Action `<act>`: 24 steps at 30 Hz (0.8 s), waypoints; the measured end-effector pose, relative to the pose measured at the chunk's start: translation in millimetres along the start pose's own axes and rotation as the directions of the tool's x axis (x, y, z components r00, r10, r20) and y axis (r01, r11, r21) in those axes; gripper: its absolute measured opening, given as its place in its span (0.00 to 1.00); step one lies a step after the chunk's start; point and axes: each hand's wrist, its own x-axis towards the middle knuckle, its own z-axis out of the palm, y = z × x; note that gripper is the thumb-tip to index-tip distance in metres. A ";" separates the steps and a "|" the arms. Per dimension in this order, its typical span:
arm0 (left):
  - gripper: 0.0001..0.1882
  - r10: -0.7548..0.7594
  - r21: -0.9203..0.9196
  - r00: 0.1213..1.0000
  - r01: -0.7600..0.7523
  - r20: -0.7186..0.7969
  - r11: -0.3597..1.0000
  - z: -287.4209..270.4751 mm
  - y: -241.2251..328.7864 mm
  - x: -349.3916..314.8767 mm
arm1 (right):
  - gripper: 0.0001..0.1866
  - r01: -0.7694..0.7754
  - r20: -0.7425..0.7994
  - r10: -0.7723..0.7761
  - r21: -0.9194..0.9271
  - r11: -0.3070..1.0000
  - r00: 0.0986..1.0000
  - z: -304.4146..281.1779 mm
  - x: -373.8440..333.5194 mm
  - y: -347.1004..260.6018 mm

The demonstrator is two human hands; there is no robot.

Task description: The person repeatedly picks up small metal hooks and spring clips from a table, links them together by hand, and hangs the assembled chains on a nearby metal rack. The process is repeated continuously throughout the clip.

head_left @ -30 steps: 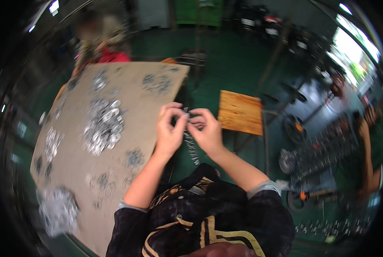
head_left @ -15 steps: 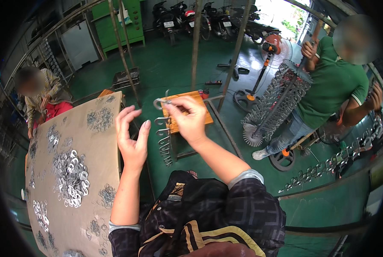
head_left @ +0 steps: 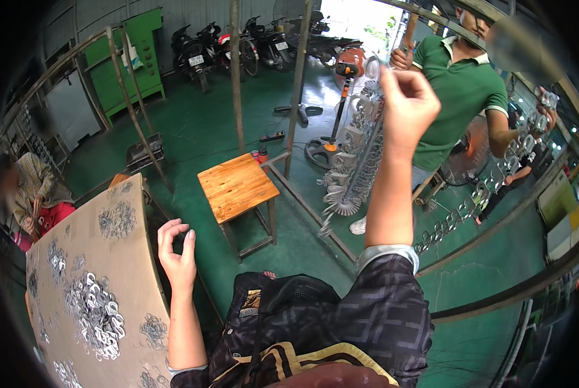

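My right hand [head_left: 411, 103] is raised at the upper right, thumb and fingers pinched at the top of a hanging string of linked grey metal hooks [head_left: 326, 226]. Much of this string overlaps a rod packed with similar hooks [head_left: 353, 161], so its full course is hard to trace. Beside the table edge, my left hand [head_left: 178, 255] holds nothing, its fingers loosely curved and the thumb apart. Left of it, a heap of shiny metal hooks [head_left: 95, 317] and a pile of thin wire pieces [head_left: 117, 220] lie on the brown tabletop [head_left: 63, 258].
A wooden stool [head_left: 238, 187] stands ahead. At right, a person in a green shirt [head_left: 461, 90] grips a wooden handle and another hook chain [head_left: 477, 200]. A second person [head_left: 37, 187] sits by the table. Metal posts [head_left: 236, 84], a fan [head_left: 351, 68] and motorcycles [head_left: 196, 55] are beyond.
My right hand has risen and moved right, carrying the hook string off from beside the stool. My left hand has dropped slightly. The view has turned rightward.
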 end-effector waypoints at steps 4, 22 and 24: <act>0.06 -0.013 -0.005 0.999 0.013 0.035 1.000 2.7 -1.6 -1.3 | 0.08 0.132 -0.104 -0.161 -0.246 0.960 0.981 -38.3 56.7 -1.0; 0.07 -0.036 0.001 0.993 0.036 0.110 0.999 13.2 -19.4 -11.4 | 0.15 0.037 -0.208 -0.372 -0.831 0.556 0.905 -161.9 241.9 37.0; 0.07 -0.047 0.001 0.992 0.047 0.114 0.999 15.2 -19.2 -13.3 | 0.16 0.002 -0.227 -0.360 -0.844 0.537 0.905 -159.2 252.7 33.0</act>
